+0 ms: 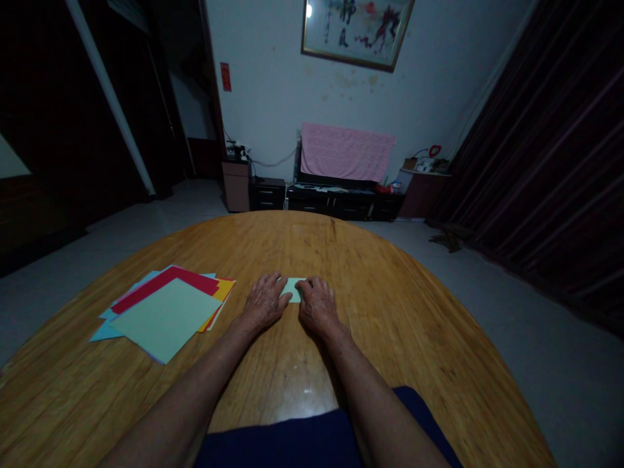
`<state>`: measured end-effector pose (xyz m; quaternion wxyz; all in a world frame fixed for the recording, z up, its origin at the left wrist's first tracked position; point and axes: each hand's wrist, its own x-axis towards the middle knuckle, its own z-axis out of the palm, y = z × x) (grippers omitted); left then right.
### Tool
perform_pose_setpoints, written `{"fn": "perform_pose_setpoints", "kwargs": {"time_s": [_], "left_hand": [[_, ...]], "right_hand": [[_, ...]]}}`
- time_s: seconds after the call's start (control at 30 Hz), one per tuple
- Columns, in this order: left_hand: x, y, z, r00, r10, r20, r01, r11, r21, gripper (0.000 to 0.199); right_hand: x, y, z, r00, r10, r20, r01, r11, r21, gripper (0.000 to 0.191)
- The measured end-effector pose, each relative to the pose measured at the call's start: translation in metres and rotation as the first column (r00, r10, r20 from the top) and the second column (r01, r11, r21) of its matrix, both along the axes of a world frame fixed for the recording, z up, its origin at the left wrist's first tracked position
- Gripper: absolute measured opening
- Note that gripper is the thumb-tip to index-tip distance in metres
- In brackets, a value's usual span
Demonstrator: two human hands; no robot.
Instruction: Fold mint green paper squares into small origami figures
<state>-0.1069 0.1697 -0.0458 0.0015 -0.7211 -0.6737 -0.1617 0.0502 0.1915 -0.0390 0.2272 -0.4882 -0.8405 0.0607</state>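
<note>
One small pale green paper [293, 285] lay flat near the middle of the round wooden table [390, 325], directly between two bare hands, its ends partly covered by them. The left hand [264, 301] rested at its left end, loosely spread, the thumb apart from the bent fingers and reaching along the paper's near side. The right hand [318, 303] was at the other end, fingers curled and thumb drawn in over the paper; whether it pinched the paper or only pressed it, I could not tell. On the table's left part, well apart from the small paper, sat one stack of coloured sheets [178, 335]: one large pale green sheet [160, 318] on top, one red sheet [146, 292] directly beneath, then orange [225, 289] and light blue [104, 331] edges, the full number hidden by the overlap. Past the table's far edge stood one long black cabinet [336, 207], with one pink cloth [346, 153] draped above it and one framed picture [358, 29] higher on the wall. One dark curtain [536, 162] hung beyond the table's right side.
</note>
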Motion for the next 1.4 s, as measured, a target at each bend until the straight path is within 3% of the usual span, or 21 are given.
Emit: {"fn": "perform_pose_setpoints", "kwargs": {"time_s": [0.37, 0.53, 0.77, 0.97, 1.17, 1.3, 1.37, 1.4], "left_hand": [[0.001, 0.000, 0.001, 0.999, 0.025, -0.041, -0.026, 0.999, -0.034, 0.049], [0.002, 0.000, 0.000, 0.999, 0.036, -0.035, -0.037, 0.999, -0.030, 0.050], [0.000, -0.001, -0.002, 1.000, 0.026, -0.009, -0.026, 1.000, -0.005, 0.050], [-0.005, 0.002, -0.005, 0.998, -0.009, 0.058, 0.008, 1.000, 0.017, 0.053], [-0.010, 0.005, -0.013, 0.977, -0.031, 0.209, 0.010, 0.995, 0.102, 0.065], [-0.007, 0.007, -0.008, 0.893, 0.040, 0.448, -0.133, 0.975, 0.179, 0.079], [-0.003, 0.010, -0.002, 0.747, 0.102, 0.657, -0.270, 0.949, 0.160, 0.082], [-0.001, 0.011, 0.001, 0.625, 0.114, 0.772, -0.316, 0.941, 0.117, 0.082]], "right_hand": [[0.031, 0.018, 0.005, 0.988, -0.146, 0.051, 0.152, 0.976, -0.153, 0.054], [0.022, 0.021, 0.004, 0.995, -0.074, -0.060, 0.066, 0.990, -0.122, 0.047], [0.011, 0.019, 0.010, 0.998, -0.063, 0.024, 0.065, 0.995, -0.080, 0.052], [0.007, 0.016, 0.017, 0.994, -0.072, 0.082, 0.077, 0.995, -0.059, 0.037], [-0.002, 0.015, 0.013, 0.998, -0.057, 0.018, 0.058, 0.994, -0.090, 0.028], [-0.005, 0.020, 0.011, 0.980, -0.074, -0.184, 0.060, 0.995, -0.077, 0.029], [-0.008, 0.022, 0.010, 0.935, -0.108, -0.338, 0.078, 0.992, -0.100, 0.028], [-0.009, 0.023, 0.010, 0.895, -0.130, -0.427, 0.080, 0.988, -0.134, 0.027]]}}
